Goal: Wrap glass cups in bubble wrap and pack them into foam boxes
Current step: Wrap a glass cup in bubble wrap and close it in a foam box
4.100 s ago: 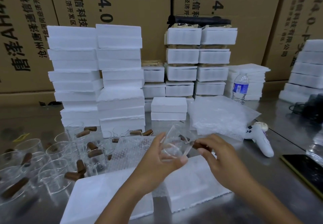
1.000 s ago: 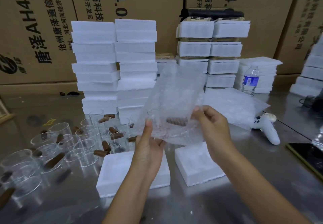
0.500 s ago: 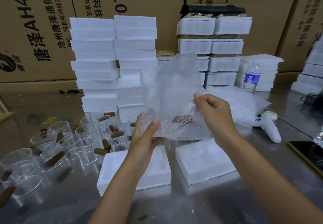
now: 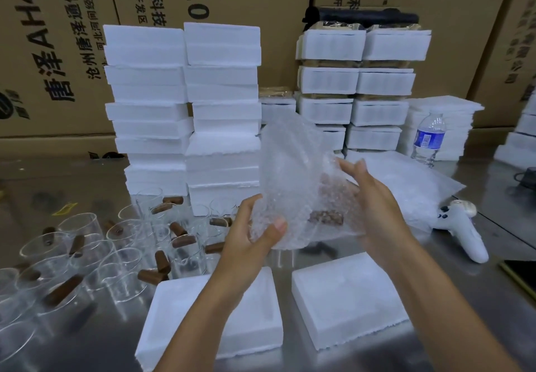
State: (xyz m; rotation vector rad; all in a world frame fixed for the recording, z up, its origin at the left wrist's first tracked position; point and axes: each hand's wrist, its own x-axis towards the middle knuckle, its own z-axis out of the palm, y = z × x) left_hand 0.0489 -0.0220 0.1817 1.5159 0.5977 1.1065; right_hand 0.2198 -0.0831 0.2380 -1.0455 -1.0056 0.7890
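Observation:
A sheet of bubble wrap (image 4: 293, 165) is held up above the metal table, with a glass cup inside it; only the cup's brown wooden handle (image 4: 326, 217) shows through. My left hand (image 4: 255, 238) grips the lower left of the bundle, thumb on the front. My right hand (image 4: 374, 206) lies flat against the bundle's right side, fingers straight. Two foam box halves lie below my arms, the left one (image 4: 246, 331) and the right one (image 4: 348, 299). Several bare glass cups (image 4: 95, 252) with brown handles stand at the left.
Stacks of white foam boxes (image 4: 185, 105) rise behind the cups, more stacks (image 4: 359, 87) to the right. A pile of bubble wrap sheets (image 4: 412, 186), a water bottle (image 4: 429, 139), a white controller (image 4: 464, 226) and a phone's edge (image 4: 522, 276) are at the right. Cardboard cartons form the back.
The wrap has folded over the cup from a flat upright sheet into a bundle. My right hand let go of its pinch and now presses flat against the wrap's right side.

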